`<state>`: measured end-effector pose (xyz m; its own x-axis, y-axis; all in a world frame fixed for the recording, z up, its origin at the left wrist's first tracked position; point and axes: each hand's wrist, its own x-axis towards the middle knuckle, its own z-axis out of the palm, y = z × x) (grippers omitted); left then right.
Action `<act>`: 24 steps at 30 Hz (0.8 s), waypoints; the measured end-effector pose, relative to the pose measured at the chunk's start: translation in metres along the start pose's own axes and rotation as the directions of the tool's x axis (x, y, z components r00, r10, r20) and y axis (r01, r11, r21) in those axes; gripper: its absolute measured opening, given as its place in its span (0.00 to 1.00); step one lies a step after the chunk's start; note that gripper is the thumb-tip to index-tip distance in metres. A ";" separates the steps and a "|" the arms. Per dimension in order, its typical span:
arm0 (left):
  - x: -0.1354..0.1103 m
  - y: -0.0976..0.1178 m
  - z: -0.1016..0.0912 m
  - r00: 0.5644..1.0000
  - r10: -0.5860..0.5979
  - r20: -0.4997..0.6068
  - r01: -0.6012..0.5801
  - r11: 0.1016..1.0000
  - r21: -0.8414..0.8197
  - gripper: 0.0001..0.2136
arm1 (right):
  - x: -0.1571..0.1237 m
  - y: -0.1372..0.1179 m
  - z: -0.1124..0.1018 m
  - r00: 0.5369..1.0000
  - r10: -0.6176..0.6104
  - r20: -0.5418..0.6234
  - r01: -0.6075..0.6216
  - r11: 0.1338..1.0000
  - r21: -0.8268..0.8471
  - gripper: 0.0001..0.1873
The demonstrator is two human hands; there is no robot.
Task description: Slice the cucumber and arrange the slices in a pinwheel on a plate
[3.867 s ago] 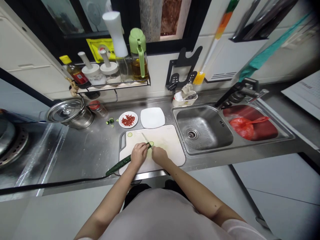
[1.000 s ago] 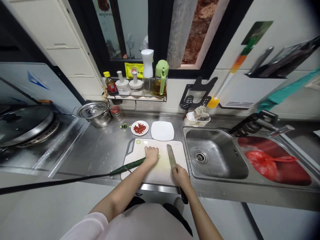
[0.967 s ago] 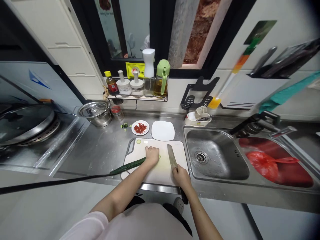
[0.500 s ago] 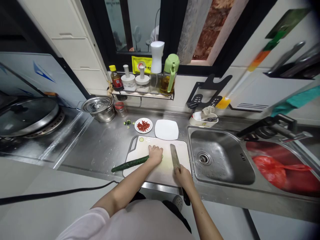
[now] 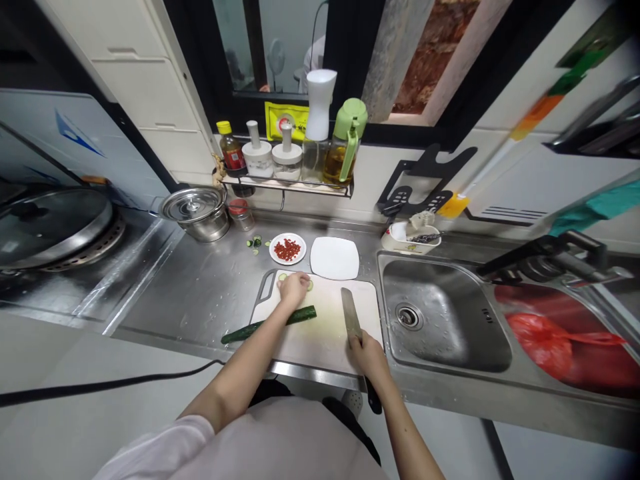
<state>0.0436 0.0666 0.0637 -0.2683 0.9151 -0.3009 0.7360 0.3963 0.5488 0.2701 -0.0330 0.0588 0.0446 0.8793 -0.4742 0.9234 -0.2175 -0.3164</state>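
No text legible; marks on yellow packet (image 5: 295, 115), red bottle label (image 5: 233, 159) too small.

smooth grey stainless-steel countertop (image 5: 185, 293) with a streaky shine, flat matt white rectangular plastic-looking cutting board (image 5: 317, 347), long dark-green cucumber (image 5: 303, 314) with rough-looking, faintly glossy skin, dull grey metal knife (image 5: 351, 313) with smooth black handle, glossy white square plate (image 5: 335, 258), crinkled translucent red plastic bag (image 5: 541, 343)

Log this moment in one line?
left hand at round pale cucumber slice | right hand gripping black-handled steel knife | long green cucumber partly on white board
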 end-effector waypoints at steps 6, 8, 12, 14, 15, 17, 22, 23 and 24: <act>0.035 -0.045 -0.029 0.975 -0.204 -0.091 0.199 0.978 -0.062 0.05 | 0.003 0.002 0.002 1.000 0.004 0.016 -0.004 1.000 -0.003 0.15; 0.039 -0.050 -0.030 0.976 -0.201 -0.081 0.198 0.979 -0.045 0.05 | 0.004 0.004 0.003 1.000 -0.010 0.009 0.010 1.000 -0.002 0.15; 0.044 -0.051 -0.025 0.982 -0.176 -0.069 0.177 0.984 0.017 0.05 | 0.006 0.004 0.004 1.000 -0.012 0.008 0.012 1.000 -0.005 0.14; 0.045 -0.050 -0.022 0.984 -0.158 -0.087 0.164 0.984 0.065 0.05 | 0.006 0.004 0.004 1.000 -0.003 0.014 0.003 1.000 -0.003 0.14; 0.045 -0.050 -0.021 0.984 -0.147 -0.097 0.156 0.984 0.087 0.05 | 0.006 0.004 0.003 1.000 0.000 0.016 0.000 1.000 -0.005 0.14; 0.045 -0.051 -0.019 0.985 -0.133 -0.110 0.146 0.983 0.116 0.05 | 0.006 0.004 0.003 1.000 -0.001 0.018 0.002 1.000 -0.014 0.15; 0.045 -0.052 -0.016 0.985 -0.132 -0.111 0.146 0.981 0.127 0.05 | 0.006 0.003 0.001 1.000 0.000 0.030 0.001 1.000 -0.026 0.16; 0.044 -0.052 -0.016 0.986 -0.128 -0.110 0.142 0.981 0.131 0.05 | 0.005 0.002 0.000 0.999 0.001 0.033 0.000 1.000 -0.027 0.15; 0.044 -0.051 -0.015 0.986 -0.124 -0.111 0.138 0.981 0.134 0.05 | 0.005 0.001 -0.001 0.999 0.000 0.036 0.001 1.000 -0.026 0.15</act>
<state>-0.0156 0.0874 0.0342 -0.4246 0.8616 -0.2781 0.7683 0.5054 0.3928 0.2716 -0.0283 0.0570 0.0306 0.8636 -0.5033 0.9331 -0.2052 -0.2954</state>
